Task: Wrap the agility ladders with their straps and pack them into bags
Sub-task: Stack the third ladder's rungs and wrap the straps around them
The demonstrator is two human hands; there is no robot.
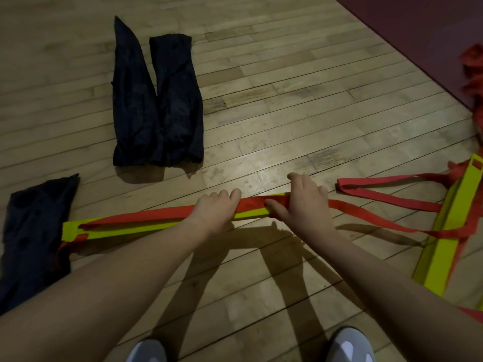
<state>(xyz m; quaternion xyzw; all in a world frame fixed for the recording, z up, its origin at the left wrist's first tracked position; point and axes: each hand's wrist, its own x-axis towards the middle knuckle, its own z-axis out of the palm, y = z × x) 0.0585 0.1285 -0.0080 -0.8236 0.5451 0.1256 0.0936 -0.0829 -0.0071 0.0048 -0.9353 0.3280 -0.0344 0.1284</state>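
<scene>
A stack of yellow ladder rungs [125, 229] lies across the wooden floor in front of me, with a red strap [156, 215] running along its top. My left hand [215, 207] grips the stack near its middle. My right hand [304, 202] holds the stack's right end, fingers curled over the red strap there. The strap trails off to the right in loose loops [376, 190] toward more yellow rungs [444, 236] lying at an angle. Two dark bags [156, 100] lie flat side by side further back; a third dark bag [31, 231] lies at the left.
A dark red mat [418, 30] covers the far right corner, with a heap of red strap [473, 74] on its edge. My two grey shoes [350, 346] show at the bottom edge. Bare wooden floor [287, 100] lies between the bags and the mat.
</scene>
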